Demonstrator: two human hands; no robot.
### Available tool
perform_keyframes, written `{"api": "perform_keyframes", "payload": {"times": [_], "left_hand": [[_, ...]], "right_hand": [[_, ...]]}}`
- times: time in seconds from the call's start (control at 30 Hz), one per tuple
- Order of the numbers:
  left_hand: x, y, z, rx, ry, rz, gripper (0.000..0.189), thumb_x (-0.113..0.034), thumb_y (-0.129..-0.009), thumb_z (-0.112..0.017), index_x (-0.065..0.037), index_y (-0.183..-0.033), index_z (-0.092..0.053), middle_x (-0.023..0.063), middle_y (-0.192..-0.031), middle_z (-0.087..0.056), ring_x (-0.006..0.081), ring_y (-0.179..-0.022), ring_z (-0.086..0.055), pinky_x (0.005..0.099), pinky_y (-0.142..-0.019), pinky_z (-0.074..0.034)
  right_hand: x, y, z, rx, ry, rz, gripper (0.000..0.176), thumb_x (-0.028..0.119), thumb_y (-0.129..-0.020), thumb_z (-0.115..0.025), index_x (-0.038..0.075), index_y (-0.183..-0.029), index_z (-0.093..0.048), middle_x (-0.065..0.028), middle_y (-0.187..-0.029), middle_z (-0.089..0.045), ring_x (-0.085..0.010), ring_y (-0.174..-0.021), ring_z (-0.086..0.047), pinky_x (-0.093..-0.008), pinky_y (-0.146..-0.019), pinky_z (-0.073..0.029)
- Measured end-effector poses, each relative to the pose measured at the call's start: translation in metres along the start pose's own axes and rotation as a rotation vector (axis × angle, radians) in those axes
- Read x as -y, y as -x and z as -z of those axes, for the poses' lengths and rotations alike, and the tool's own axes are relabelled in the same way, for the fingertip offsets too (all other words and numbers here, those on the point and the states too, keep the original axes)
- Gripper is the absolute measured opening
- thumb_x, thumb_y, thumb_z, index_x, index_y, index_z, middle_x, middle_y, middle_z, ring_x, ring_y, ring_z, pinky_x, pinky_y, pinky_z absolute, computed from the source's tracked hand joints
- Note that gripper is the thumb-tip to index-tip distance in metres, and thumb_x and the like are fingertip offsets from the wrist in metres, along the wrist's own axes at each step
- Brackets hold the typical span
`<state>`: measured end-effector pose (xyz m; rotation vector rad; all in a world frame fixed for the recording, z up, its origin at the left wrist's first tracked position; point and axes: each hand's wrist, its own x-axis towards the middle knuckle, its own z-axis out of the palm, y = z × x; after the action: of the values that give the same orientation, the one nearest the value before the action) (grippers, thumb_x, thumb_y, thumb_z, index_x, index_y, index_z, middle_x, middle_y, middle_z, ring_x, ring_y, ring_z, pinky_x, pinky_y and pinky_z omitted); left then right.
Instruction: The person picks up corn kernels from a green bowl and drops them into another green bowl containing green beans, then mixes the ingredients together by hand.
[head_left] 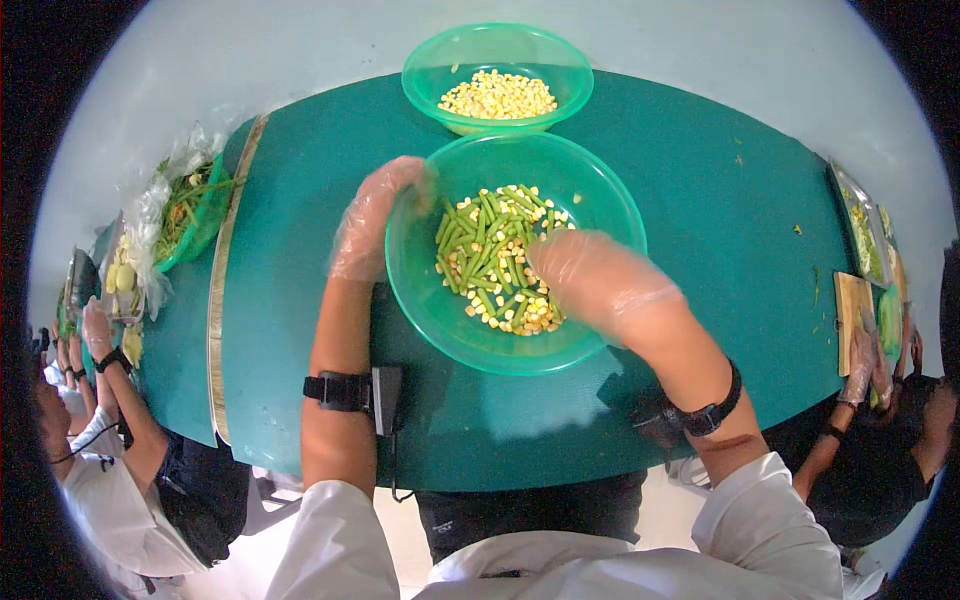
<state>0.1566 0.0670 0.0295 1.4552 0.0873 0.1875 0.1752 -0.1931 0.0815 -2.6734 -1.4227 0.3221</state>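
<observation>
A green translucent bowl (420, 310) holds cut green beans (485, 235) mixed with corn kernels (510, 318). My left hand (378, 215), in a clear plastic glove, is closed on the bowl's left rim. Inside the bowl, at its right side, my gloved right hand (590, 278) touches the edge of the mix. Its fingers point down and left and are partly blurred, so whether they hold anything is hidden. Behind stands a second green bowl (425, 60) with corn kernels (497, 95) in it.
The bowls stand on a green table (730, 250). At the left are a bag-lined basket of greens (190, 215) and a person's gloved hand (97, 330). At the right are a wooden board (850, 310), a tray of vegetables (865, 235) and another person's hands (862, 365).
</observation>
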Motion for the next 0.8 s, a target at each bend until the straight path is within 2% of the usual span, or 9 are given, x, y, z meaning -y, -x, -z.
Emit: {"api": "perform_keyframes", "payload": {"times": [0.23, 0.33, 0.43, 0.53, 0.63, 0.8], "left_hand": [[-0.003, -0.001, 0.0, 0.021, -0.155, -0.065, 0.031, -0.035, -0.093, -0.052, -0.007, -0.085, -0.061, -0.0001, -0.08, -0.054, 0.0111, -0.074, -0.049, 0.026, -0.069, -0.041], [-0.002, -0.001, -0.001, 0.014, 0.001, 0.008, 0.029, -0.033, -0.092, -0.054, -0.006, -0.086, -0.062, -0.0001, -0.079, -0.054, 0.0111, -0.073, -0.049, 0.0258, -0.069, -0.042], [-0.002, -0.002, 0.0, 0.032, -0.033, -0.046, 0.027, -0.032, -0.092, -0.055, -0.007, -0.085, -0.062, -0.0002, -0.079, -0.054, 0.0107, -0.073, -0.049, 0.0256, -0.068, -0.041], [-0.008, 0.004, -0.007, -0.015, 0.029, -0.007, 0.028, -0.033, -0.093, -0.054, -0.007, -0.086, -0.061, -0.0004, -0.079, -0.053, 0.0106, -0.073, -0.048, 0.0256, -0.068, -0.041], [-0.003, -0.001, 0.001, 0.046, -0.051, -0.035, 0.029, -0.033, -0.093, -0.054, -0.006, -0.087, -0.061, -0.0003, -0.08, -0.053, 0.0105, -0.073, -0.048, 0.0256, -0.069, -0.042], [-0.002, -0.001, 0.001, 0.019, -0.008, 0.017, 0.029, -0.032, -0.093, -0.052, -0.005, -0.089, -0.061, 0.0002, -0.081, -0.053, 0.0105, -0.075, -0.048, 0.0256, -0.07, -0.042]], "right_hand": [[0.005, -0.003, 0.006, 0.076, 0.045, -0.024, 0.013, 0.004, -0.084, -0.052, 0.0, -0.092, -0.061, -0.0227, -0.089, -0.065, -0.0405, -0.09, -0.066, -0.0478, -0.079, -0.054], [0.003, -0.002, 0.008, 0.042, 0.058, 0.025, 0.014, 0.005, -0.086, -0.052, -0.001, -0.095, -0.061, -0.023, -0.089, -0.064, -0.0404, -0.091, -0.066, -0.0481, -0.08, -0.053], [0.002, 0.002, 0.009, -0.083, -0.024, 0.075, 0.015, 0.007, -0.087, -0.052, -0.001, -0.097, -0.061, -0.0224, -0.089, -0.064, -0.0393, -0.091, -0.066, -0.0482, -0.08, -0.053], [0.005, -0.001, 0.018, -0.047, -0.013, 0.065, 0.016, 0.007, -0.088, -0.052, 0.0, -0.1, -0.061, -0.0216, -0.091, -0.063, -0.0389, -0.091, -0.065, -0.0483, -0.08, -0.053], [0.003, -0.004, 0.017, -0.066, -0.051, 0.077, 0.018, 0.006, -0.088, -0.052, 0.002, -0.102, -0.061, -0.0212, -0.09, -0.063, -0.0397, -0.09, -0.065, -0.0484, -0.08, -0.052], [-0.002, -0.009, 0.016, -0.113, -0.123, 0.078, 0.015, 0.004, -0.087, -0.052, 0.001, -0.097, -0.062, -0.0209, -0.09, -0.063, -0.0399, -0.089, -0.064, -0.0482, -0.08, -0.052]]}}
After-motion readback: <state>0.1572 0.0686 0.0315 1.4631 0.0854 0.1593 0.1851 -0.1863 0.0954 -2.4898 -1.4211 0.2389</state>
